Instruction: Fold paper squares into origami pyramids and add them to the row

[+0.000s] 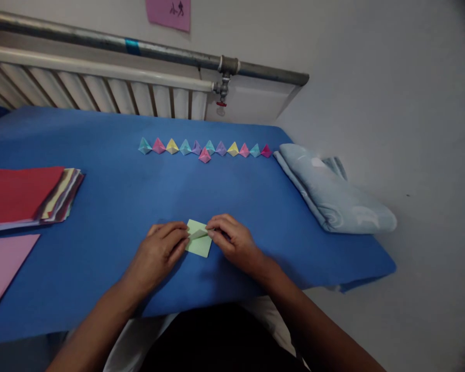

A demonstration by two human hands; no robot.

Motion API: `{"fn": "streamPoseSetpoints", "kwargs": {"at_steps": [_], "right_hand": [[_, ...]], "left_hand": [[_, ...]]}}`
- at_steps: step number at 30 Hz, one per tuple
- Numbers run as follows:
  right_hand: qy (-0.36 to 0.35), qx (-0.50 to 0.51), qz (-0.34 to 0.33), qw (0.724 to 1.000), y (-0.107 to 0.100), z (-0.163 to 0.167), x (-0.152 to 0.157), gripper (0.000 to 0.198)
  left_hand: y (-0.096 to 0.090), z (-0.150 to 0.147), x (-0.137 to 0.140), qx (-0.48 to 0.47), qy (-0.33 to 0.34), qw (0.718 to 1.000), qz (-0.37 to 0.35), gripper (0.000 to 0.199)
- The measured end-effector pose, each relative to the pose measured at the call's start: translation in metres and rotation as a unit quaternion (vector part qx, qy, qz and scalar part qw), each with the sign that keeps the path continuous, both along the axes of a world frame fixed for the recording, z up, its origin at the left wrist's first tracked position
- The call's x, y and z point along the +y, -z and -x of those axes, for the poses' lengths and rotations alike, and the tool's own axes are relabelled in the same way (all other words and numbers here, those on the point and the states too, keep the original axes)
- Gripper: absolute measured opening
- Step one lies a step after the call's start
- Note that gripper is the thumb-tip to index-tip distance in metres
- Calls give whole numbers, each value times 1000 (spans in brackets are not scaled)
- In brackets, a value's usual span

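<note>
A small square of light green folded paper (198, 247) lies on the blue-covered table close to my body. Across its middle a flap stands partly raised. My left hand (160, 250) pinches its left edge between thumb and fingers. At the right edge, my right hand (234, 240) grips the paper near the raised fold with thumb and forefinger. The fingertips hide parts of both side edges.
Several small folded paper shapes (172, 146) in various colours stand in a row farther back, one pink shape (204, 155) in front. Coloured paper sheets (19, 194) and a pink sheet (8, 263) lie left. A folded light blue blanket (341, 196) lies right, beside the wall.
</note>
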State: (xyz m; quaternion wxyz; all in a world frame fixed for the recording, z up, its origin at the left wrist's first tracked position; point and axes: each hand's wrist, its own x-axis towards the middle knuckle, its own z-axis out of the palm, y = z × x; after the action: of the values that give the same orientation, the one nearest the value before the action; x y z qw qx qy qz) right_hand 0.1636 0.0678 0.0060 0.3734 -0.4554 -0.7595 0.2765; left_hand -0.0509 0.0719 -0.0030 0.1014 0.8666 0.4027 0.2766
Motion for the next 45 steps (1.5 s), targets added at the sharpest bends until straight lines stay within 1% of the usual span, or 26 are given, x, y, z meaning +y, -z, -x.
{"fn": "streamPoseSetpoints", "kwargs": {"at_steps": [2, 4, 7, 11, 14, 17, 21, 25, 26, 30, 33, 36, 39, 45], "right_hand": [[19, 21, 15, 999, 0, -3, -3, 19], [28, 24, 25, 999, -1, -6, -7, 29], [20, 10, 8, 1000, -3, -8, -11, 36], [-23, -36, -11, 999, -2, -8, -11, 31], [-29, -46, -12, 998, 2, -8, -9, 23], [-30, -45, -16, 998, 4, -9, -9, 16], [-26, -31, -12, 999, -2, -9, -11, 17], [48, -2, 17, 999, -7, -6, -6, 24], [55, -6, 16, 998, -7, -5, -3, 24], [14, -57, -20, 998, -1, -3, 5, 22], [13, -81, -36, 996, 3, -5, 6, 17], [18, -100, -20, 995, 3, -6, 5, 14], [24, -108, 7, 994, -1, -6, 5, 12], [38, -110, 36, 993, -3, -5, 9, 11]], "left_hand": [[0, 0, 1, -17, -9, 999, 28, 17], [0, 1, 3, -32, -17, 998, 56, 16], [-1, 0, 5, -47, -27, 995, 88, 16], [-1, 1, 6, -56, -39, 992, 110, 16], [-1, 1, 6, -57, -36, 991, 120, 15], [-2, 1, 6, -53, -34, 991, 119, 15], [-2, 1, 5, -56, -29, 992, 113, 15], [-3, 1, 3, -51, -21, 994, 97, 12], [-3, 1, 2, -48, -19, 995, 90, 11], [-4, 1, -1, -33, -10, 997, 71, 8], [-3, 1, -4, -32, -7, 997, 66, 8], [-1, 2, -7, -42, -11, 998, 52, 9], [0, 2, -10, -49, -29, 997, 45, 12], [0, 0, -12, -47, -71, 994, 72, 16]]}}
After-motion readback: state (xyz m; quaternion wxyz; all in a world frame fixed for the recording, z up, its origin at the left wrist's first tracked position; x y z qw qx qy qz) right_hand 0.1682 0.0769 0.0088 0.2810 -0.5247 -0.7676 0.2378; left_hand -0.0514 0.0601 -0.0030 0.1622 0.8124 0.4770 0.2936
